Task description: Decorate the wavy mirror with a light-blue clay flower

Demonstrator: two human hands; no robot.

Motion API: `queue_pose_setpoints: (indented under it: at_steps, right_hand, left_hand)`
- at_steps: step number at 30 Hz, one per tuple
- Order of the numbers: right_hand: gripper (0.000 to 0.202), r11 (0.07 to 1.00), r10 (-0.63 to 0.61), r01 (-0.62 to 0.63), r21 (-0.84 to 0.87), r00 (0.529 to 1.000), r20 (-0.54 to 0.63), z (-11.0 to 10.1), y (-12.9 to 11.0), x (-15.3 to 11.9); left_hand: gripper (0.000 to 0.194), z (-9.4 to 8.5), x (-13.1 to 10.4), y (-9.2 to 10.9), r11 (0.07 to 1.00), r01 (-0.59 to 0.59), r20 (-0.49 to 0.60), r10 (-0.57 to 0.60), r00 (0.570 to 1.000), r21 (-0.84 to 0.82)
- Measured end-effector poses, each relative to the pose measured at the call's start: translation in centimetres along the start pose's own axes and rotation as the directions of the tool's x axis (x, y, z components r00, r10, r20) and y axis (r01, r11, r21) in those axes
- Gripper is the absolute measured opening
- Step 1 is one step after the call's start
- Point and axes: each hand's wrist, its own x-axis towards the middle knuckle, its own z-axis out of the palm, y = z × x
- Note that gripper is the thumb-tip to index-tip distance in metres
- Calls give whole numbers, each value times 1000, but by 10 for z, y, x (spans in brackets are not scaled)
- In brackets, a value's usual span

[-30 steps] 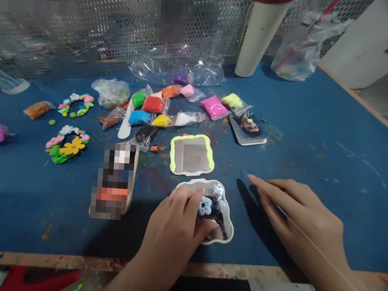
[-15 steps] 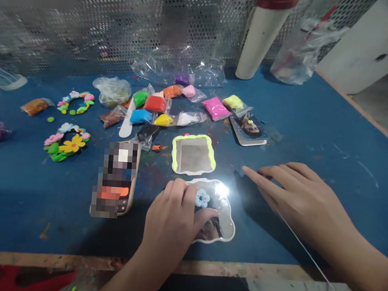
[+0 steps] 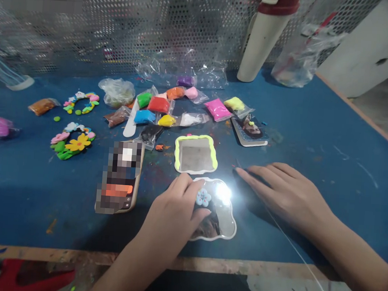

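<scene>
My left hand [image 3: 176, 206] rests over the left part of a wavy white-edged mirror [image 3: 226, 230] on the blue table. Its index finger and thumb close round a light-blue clay flower [image 3: 204, 197] with small red dots on the mirror's face. A bright light reflects in the glass. To the right, my right hand [image 3: 280, 185] lies low over the table with its fingers stretched out. Its index fingertip is by a tiny red bit [image 3: 233, 165], and its thumb is hidden. Just beyond is a second mirror [image 3: 196, 154] with yellow-green clay along its frame.
A phone [image 3: 120, 178] lies to the left, with two clay-decorated rings [image 3: 77, 142] farther left. Several bags of coloured clay [image 3: 159, 104], a white stick [image 3: 130, 125] and a small photo-covered booklet [image 3: 251, 132] lie behind. At the back stand a tumbler [image 3: 266, 39] and a plastic bag [image 3: 294, 64].
My left index finger has lifted over the flower's top edge, and the thumb has drawn in just below it. My right hand has shifted slightly left, its fingertip reaching the red bit.
</scene>
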Motion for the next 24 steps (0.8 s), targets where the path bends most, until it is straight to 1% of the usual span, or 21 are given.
queue_pose_setpoints:
  at_steps: [4, 7, 10, 13, 18, 20, 21, 24]
  right_hand:
    - [32, 999, 4, -5, 45, 1000, 11, 2, 1, -3]
    - [34, 998, 28, -29, 54, 999, 30, 3, 1, -4]
    - [34, 999, 13, -14, 53, 999, 29, 3, 1, -5]
    - [33, 998, -9, 7, 65, 1000, 22, 4, 1, -5]
    - [34, 990, 44, -49, 133, 998, 42, 6, 0, -6]
    - [33, 989, 39, -45, 137, 998, 47, 6, 0, -5]
    - [33, 989, 39, -45, 139, 998, 48, 6, 0, -5]
    - [33, 988, 62, -69, 141, 997, 50, 7, 0, -1]
  left_hand:
    - [37, -2, 5, -1, 1000, -18, 23, 18, 1000, -3]
    - [31, -2, 5, -1, 1000, -5, 30, 6, 1000, -10]
    - [27, 0, 6, 2, 999, 17, 25, -16, 1000, -28]
    - [28, 1, 5, 5, 999, 34, 20, -33, 999, -33]
    - [36, 0, 2, 5, 996, 41, 16, -40, 999, -76]
    - [39, -1, 1, 3, 993, 39, -33, -43, 999, -116]
    - [39, -1, 1, 2, 991, 34, -75, -44, 996, -127]
    - [35, -1, 1, -2, 994, 6, -244, -33, 969, -113]
